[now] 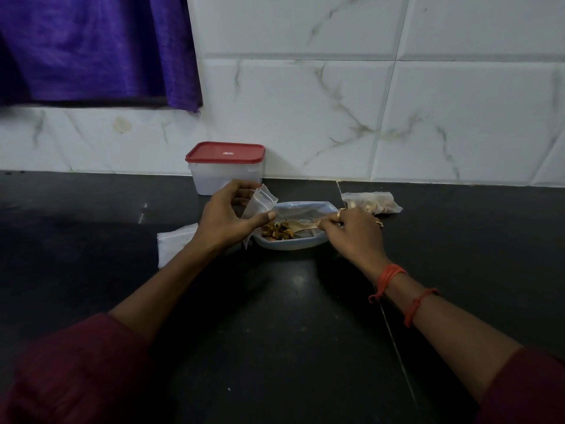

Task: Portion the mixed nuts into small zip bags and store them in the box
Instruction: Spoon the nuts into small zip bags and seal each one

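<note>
Scooping step: the left grip (227,215) pinches an empty small zip bag (260,200) just above the blue tray (293,246), while the right grip (351,234) curls round a spoon (301,227) whose bowl lies beside the mixed nuts (276,231), a brown-green heap at the tray's left end. Next, we judge, the bag mouth must be held open for the loaded spoon. The red-lidded box (224,169) stands shut on the counter (275,316) behind.
</note>
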Tool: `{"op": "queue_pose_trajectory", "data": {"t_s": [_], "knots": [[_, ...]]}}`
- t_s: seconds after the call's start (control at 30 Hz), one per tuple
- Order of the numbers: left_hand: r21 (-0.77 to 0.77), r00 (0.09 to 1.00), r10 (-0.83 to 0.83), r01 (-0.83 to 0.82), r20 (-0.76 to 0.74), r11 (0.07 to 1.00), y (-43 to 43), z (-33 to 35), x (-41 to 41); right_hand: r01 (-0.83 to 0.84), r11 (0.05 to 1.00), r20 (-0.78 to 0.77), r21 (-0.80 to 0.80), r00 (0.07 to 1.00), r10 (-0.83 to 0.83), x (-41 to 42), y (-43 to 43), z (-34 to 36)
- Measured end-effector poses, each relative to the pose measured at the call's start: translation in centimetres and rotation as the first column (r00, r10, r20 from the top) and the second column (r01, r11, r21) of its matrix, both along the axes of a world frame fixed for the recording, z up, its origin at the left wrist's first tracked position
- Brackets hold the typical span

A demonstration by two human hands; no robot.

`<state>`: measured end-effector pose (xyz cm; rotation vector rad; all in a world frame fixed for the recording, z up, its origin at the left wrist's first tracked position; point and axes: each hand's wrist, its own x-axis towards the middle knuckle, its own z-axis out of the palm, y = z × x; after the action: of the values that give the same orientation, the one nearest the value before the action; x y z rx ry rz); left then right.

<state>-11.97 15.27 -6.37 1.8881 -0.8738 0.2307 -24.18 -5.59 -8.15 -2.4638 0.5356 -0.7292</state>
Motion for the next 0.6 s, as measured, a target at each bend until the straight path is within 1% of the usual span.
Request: {"op": "queue_pose_trajectory", "data": {"t_s": [0.13,0.3,0.5,0.6], "knots": [[-0.005,1.0,-0.01,0.01,0.008,1.0,0.1,0.1,-0.2,0.057,0.993,0.007,0.105,0.998,-0.058,0.0,-0.1,0.0],[0.009,0.999,-0.036,0.035,0.015,0.999,0.1,0.1,-0.3,0.046,0.965,0.028,0.26,0.998,-0.055,-0.4,0.0,0.6],[0.025,0.999,-0.037,0.037,0.029,0.999,0.1,0.1,-0.4,0.056,0.942,0.082,0.332,0.993,-0.088,-0.8,-0.2,1.4],[0.04,0.999,-0.034,0.033,0.04,0.999,0.0,0.1,-0.5,0.051,0.932,0.138,0.358,0.985,-0.107,-0.8,-0.6,1.7]]}}
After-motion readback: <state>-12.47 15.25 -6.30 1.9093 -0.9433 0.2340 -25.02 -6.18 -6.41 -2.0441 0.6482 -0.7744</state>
